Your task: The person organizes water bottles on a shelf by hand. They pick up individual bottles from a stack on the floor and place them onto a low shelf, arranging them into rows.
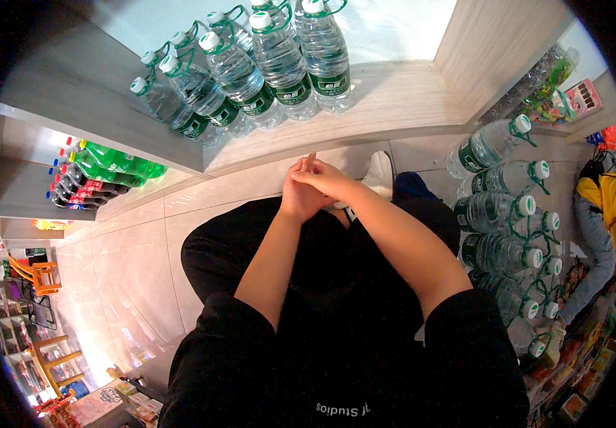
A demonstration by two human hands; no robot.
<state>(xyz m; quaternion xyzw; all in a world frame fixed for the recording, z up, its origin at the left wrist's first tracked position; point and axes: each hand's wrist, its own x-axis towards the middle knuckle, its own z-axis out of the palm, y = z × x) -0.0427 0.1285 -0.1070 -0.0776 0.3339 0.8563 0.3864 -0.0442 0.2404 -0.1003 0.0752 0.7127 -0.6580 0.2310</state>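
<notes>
Tiled floor point(126, 250), pale wood shelf point(408, 89) ahead. Person in black point(351, 335) sitting low, knees spread. Clear water bottles point(490, 210), white caps, rowed on the floor, person's right. Smaller group of matching bottles point(290, 71) on the shelf, beyond the hands, not touching. Left hand point(299, 194), right hand point(328, 180): clasped together, grip closed, fingers folded.
</notes>
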